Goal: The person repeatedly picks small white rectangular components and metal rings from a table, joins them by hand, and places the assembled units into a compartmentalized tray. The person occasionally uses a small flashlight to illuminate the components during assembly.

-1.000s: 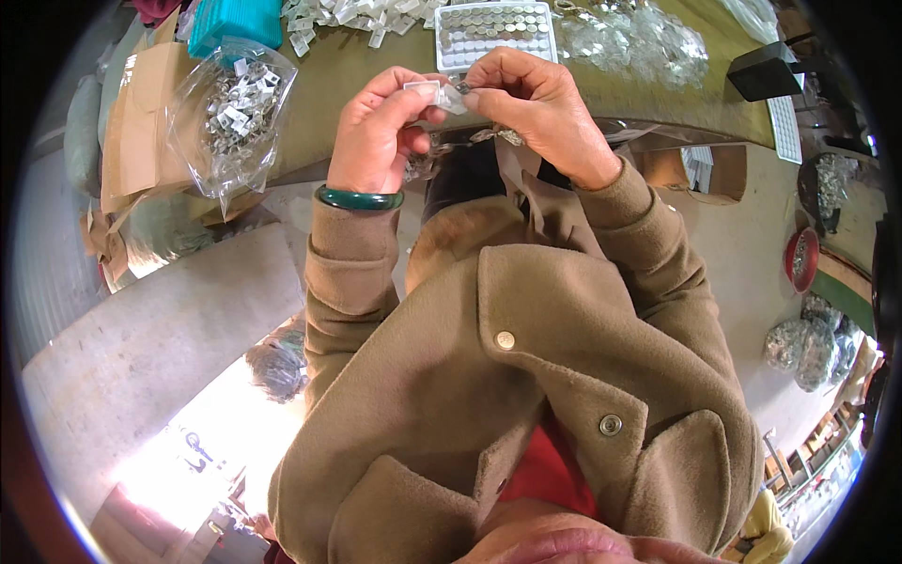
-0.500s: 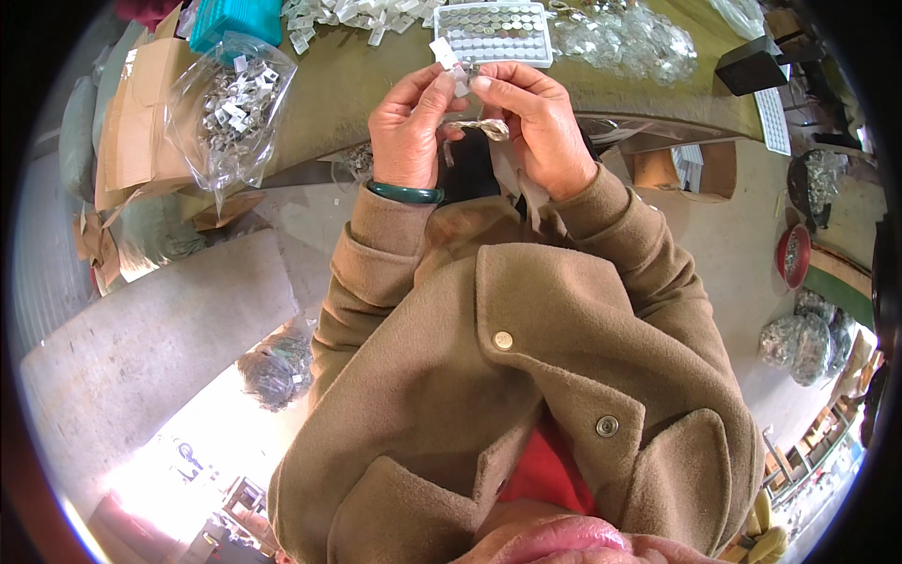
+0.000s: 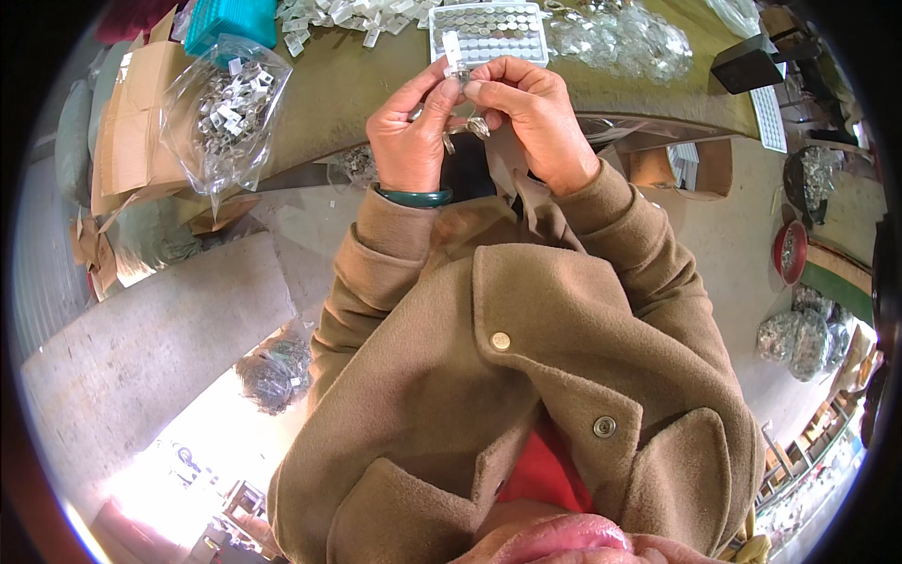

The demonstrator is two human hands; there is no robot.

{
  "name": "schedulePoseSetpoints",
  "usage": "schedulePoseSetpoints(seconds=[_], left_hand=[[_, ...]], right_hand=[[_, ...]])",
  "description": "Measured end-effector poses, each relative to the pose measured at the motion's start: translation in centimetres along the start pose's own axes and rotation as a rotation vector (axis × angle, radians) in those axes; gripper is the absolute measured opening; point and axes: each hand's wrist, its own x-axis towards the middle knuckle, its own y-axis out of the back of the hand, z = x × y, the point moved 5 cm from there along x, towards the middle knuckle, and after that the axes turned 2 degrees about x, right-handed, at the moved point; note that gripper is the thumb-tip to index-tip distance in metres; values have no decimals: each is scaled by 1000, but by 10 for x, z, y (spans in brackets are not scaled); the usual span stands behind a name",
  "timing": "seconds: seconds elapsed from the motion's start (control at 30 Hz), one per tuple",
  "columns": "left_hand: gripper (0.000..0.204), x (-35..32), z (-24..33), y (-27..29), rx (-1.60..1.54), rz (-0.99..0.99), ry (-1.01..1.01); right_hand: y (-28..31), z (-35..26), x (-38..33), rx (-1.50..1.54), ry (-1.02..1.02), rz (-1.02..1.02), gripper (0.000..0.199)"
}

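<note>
My left hand (image 3: 410, 136) and my right hand (image 3: 537, 122) meet above the table's near edge, both closed in a pinch. Between their fingertips is a small white tag-like piece (image 3: 452, 47) that points up toward a tray. At its lower end a clear or metallic part is mostly covered by my fingers. A thin, shiny pale band (image 3: 473, 126) curls below the pinch, between the two hands; whether it joins the tag I cannot tell. Just beyond my fingers, a white tray (image 3: 543, 45) holds rows of small round discs.
Small white and clear pieces (image 3: 349, 13) lie heaped at the far left, by a teal basket (image 3: 225, 26). A clear bag (image 3: 228, 122) of metal and white parts rests against a cardboard box (image 3: 141, 122). Right of the tray spread clear discs (image 3: 634, 45), then a black box-shaped object (image 3: 747, 70).
The white tag has turned from leaning left to nearly upright. My right fingers have shifted slightly closer to the left ones, and the pale band has swung a little left.
</note>
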Motion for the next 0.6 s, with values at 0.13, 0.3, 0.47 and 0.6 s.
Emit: schedulePoseSetpoints(seconds=[0.13, 0.3, 0.47, 0.6], left_hand=[[31, 4, -5, 0, -116, 19, 36], [29, 4, -9, 1, -182, 65, 104], [29, 2, -9, -1, -181, 74, 80], [29, 4, -5, 0, -132, 28, 36]], right_hand=[[-6, -5, -1, -110, 164, 18, 10], [-10, -9, -4, -324, 325, 14, 23], [-9, -4, -6, -234, 292, 53, 23], [-6, -3, -2, -14, 208, 36, 14]])
